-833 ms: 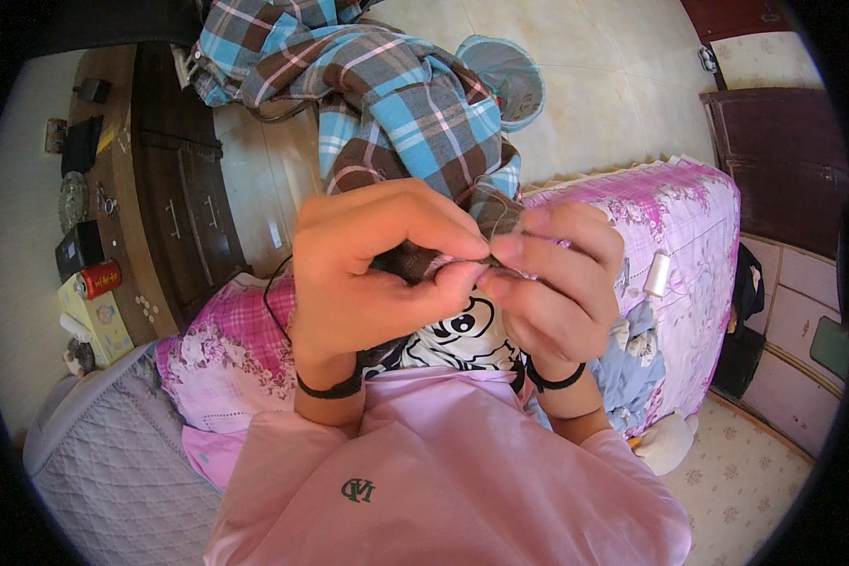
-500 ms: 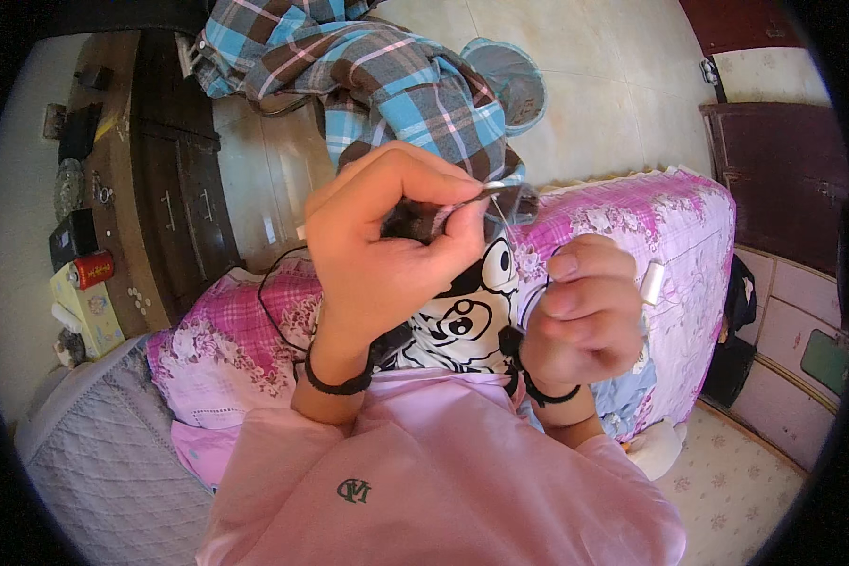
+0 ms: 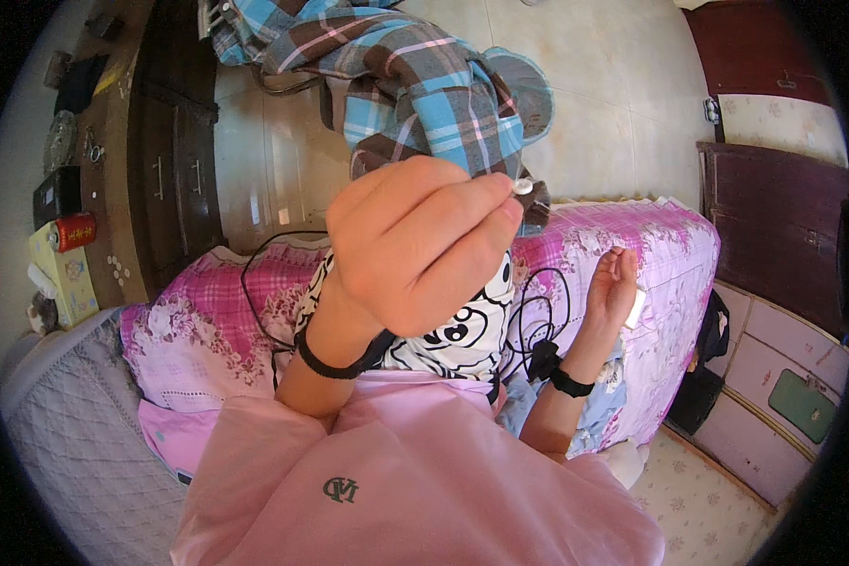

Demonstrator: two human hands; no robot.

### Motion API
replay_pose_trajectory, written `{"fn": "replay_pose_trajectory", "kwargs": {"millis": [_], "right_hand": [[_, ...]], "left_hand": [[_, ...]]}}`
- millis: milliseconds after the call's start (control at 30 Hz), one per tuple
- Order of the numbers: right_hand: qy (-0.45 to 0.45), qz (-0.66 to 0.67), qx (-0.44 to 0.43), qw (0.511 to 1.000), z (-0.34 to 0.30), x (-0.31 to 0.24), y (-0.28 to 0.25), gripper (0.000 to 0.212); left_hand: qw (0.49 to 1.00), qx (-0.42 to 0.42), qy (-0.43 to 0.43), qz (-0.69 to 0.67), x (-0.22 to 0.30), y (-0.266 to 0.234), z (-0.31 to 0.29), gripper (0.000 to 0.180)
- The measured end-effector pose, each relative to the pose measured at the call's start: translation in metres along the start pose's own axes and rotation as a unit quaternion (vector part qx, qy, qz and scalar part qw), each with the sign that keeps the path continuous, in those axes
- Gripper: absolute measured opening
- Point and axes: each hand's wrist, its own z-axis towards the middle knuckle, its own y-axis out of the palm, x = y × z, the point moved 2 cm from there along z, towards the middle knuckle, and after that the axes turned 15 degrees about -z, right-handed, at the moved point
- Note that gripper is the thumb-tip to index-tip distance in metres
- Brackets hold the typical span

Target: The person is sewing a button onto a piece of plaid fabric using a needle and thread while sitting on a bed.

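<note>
Pinching a white btn (image 3: pixel 523 187) at the near end of the plaid shirt (image 3: pixel 434 90), L hand (image 3: pixel 415 245) has its fingers clamped on it. R hand (image 3: pixel 613 288) is to the shirt's R & closer to the body, above the bed (image 3: pixel 674 241); fingers curled, tips close, can't tell if they grip anything. White spool (image 3: pixel 636 309), partly hidden, just beside that hand, also R of shirt. Blue bin (image 3: pixel 530 94) right beside shirt, on its R; desk (image 3: pixel 113 212) w/ red can (image 3: pixel 73 232) well L of shirt.
</note>
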Motion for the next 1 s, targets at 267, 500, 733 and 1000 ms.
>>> {"fn": "replay_pose_trajectory", "kwargs": {"millis": [267,500,733,1000], "right_hand": [[-0.108,-0.27,0.122,0.949,0.011,0.034,-0.03,0.019],[-0.169,-0.437,0.133,0.873,0.012,0.05,-0.051,0.015],[-0.189,-0.42,0.028,0.887,-0.044,0.015,0.048,0.007],[-0.357,-0.338,-0.278,0.825,-0.151,-0.047,0.188,0.013]], "left_hand": [[0.996,0.034,0.072,0.038,-0.004,-0.001,0.001,0.016],[0.998,0.022,0.056,0.036,0.004,-0.006,-0.001,0.025],[0.999,-0.003,0.038,0.015,0.018,-0.001,0.002,0.036],[0.998,-0.015,0.058,-0.037,0.026,-0.005,0.002,0.031]]}}
